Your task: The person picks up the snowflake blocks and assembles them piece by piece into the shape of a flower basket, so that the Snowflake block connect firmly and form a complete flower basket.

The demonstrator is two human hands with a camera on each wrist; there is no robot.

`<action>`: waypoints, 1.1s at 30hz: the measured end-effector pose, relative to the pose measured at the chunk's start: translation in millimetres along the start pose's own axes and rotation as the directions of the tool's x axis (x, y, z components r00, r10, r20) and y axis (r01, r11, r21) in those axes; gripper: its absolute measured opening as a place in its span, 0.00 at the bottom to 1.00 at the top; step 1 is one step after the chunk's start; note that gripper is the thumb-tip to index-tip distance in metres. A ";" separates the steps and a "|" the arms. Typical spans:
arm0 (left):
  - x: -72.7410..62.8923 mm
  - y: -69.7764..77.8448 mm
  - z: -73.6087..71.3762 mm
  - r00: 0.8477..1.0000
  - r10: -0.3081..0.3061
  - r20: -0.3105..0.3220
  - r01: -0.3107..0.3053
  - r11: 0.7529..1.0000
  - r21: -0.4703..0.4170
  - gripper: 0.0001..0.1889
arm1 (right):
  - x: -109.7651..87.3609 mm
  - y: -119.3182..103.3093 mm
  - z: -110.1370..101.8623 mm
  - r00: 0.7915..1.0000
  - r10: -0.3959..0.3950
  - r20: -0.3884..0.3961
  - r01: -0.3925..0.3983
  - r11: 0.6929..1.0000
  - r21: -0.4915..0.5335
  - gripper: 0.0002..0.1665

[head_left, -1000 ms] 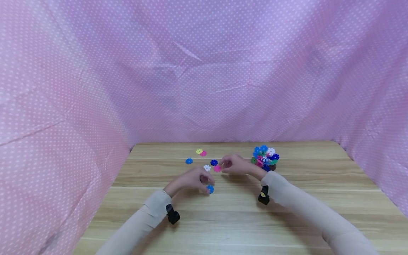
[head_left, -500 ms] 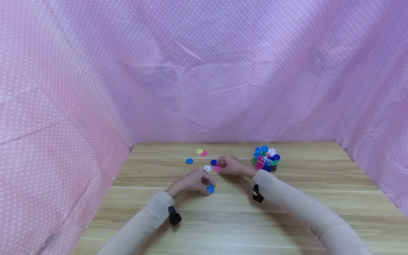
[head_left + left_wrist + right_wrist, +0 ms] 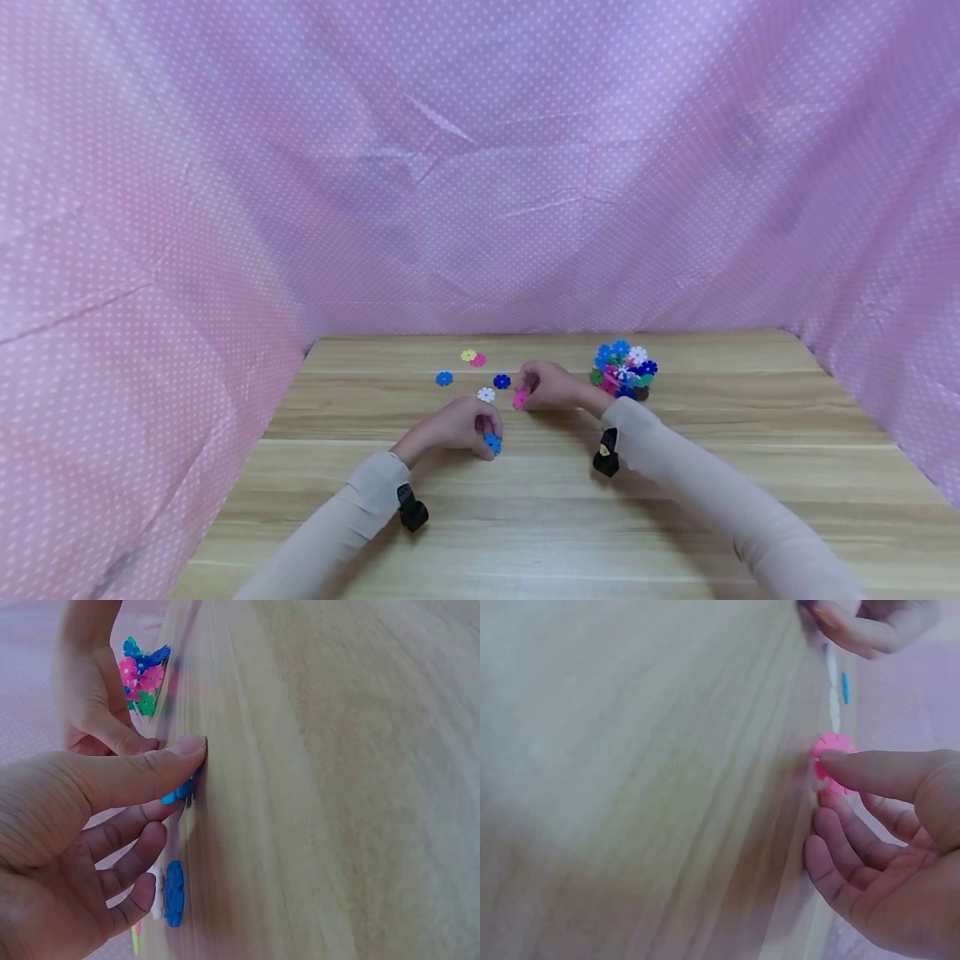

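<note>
Between thumb and fingers my left hand point(image 3: 459, 423) pinches a blue flower-shaped disc point(image 3: 492, 444), low over the table. The left wrist view shows the thumb covering much of that disc. My right hand point(image 3: 551, 386) pinches a pink flower-shaped disc point(image 3: 520, 400), its thumb lying across the face in the right wrist view. A white disc point(image 3: 486, 394) and a dark blue disc point(image 3: 502, 381) lie flat between and beyond the hands. Right of my right hand stands a cluster of joined discs point(image 3: 624, 369) in several colours.
Farther left on the wooden table point(image 3: 360, 392) lie a blue disc point(image 3: 444, 378), a yellow disc point(image 3: 468, 355) and another pink disc point(image 3: 478, 360), the last two overlapping. Pink dotted cloth point(image 3: 480, 208) hangs around the back and sides.
My right hand has reached the pink disc and pinched it, tipping it up from the tabletop. My left hand keeps its pinch on the blue disc, which has tilted slightly.
</note>
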State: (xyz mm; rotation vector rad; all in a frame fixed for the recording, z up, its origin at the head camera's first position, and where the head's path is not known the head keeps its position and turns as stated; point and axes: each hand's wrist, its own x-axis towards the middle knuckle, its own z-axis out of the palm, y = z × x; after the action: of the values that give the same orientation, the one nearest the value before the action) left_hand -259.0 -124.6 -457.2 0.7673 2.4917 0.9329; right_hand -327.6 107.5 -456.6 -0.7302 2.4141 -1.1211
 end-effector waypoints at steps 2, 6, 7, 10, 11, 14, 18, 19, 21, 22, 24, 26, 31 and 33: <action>-0.3 0.3 0.2 1.000 0.005 -0.007 -0.005 1.000 -0.005 0.11 | -0.5 1.7 -3.4 1.000 -0.003 0.018 0.002 0.998 0.068 0.11; -1.4 -0.6 1.4 1.000 -0.004 -0.031 0.003 0.999 -0.048 0.08 | -2.7 4.1 -9.9 0.998 -0.016 0.061 0.004 0.982 0.191 0.08; -1.9 -0.7 1.1 0.999 -0.015 -0.040 0.012 0.998 -0.061 0.07 | -2.9 4.5 -11.4 0.998 -0.016 0.068 0.002 0.979 0.206 0.08; -3.0 -0.4 -2.6 0.996 -0.038 -0.079 0.028 0.991 -0.129 0.05 | -4.1 7.1 -16.5 0.996 -0.009 0.088 -0.011 0.974 0.226 0.10; -3.2 0.0 -5.0 0.995 -0.049 -0.092 0.035 0.988 -0.150 0.05 | -4.5 8.2 -18.2 0.996 -0.006 0.093 -0.015 0.975 0.223 0.11; -1.1 0.6 -13.4 0.987 -0.042 -0.153 0.010 0.978 -0.209 0.08 | -7.2 9.1 -24.3 0.996 0.010 0.086 -0.028 0.979 0.202 0.14; 3.5 1.4 -23.6 0.970 -0.072 -0.234 -0.004 0.952 -0.308 0.11 | -13.1 3.9 -31.8 1.000 0.025 0.008 -0.026 0.978 0.209 0.13; 4.0 1.8 -25.5 0.964 -0.095 -0.248 0.006 0.941 -0.338 0.11 | -14.3 1.8 -32.9 1.000 0.023 -0.017 -0.019 0.973 0.229 0.12; 4.4 4.0 -28.7 0.954 -0.148 -0.262 0.022 0.902 -0.431 0.12 | -16.3 -3.7 -34.3 0.998 -0.001 -0.066 0.019 0.959 0.282 0.12; 4.2 5.2 -29.9 0.948 -0.168 -0.269 0.022 0.881 -0.472 0.13 | -16.7 -6.3 -34.5 0.996 -0.022 -0.092 0.049 0.950 0.308 0.13; 2.8 8.8 -32.0 0.936 -0.214 -0.281 0.027 0.837 -0.547 0.14 | -18.1 -12.8 -34.1 0.989 -0.053 -0.135 0.099 0.927 0.361 0.13; 2.0 11.7 -33.5 0.925 -0.231 -0.302 0.006 0.803 -0.596 0.15 | -19.6 -19.5 -32.7 0.982 -0.071 -0.175 0.136 0.907 0.398 0.12; 1.6 17.2 -36.4 0.905 -0.243 -0.350 -0.041 0.769 -0.638 0.16 | -23.6 -33.2 -26.2 0.961 -0.088 -0.262 0.195 0.887 0.418 0.10; 2.0 20.6 -37.2 0.899 -0.254 -0.356 -0.047 0.754 -0.656 0.16 | -24.1 -36.5 -22.6 0.949 -0.113 -0.294 0.231 0.884 0.407 0.10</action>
State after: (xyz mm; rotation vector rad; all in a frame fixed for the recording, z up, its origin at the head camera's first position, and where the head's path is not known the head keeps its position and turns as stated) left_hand -272.0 -128.5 -416.9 0.1835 2.2196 1.9522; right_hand -309.8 115.1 -411.3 -0.6872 2.1936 -1.8629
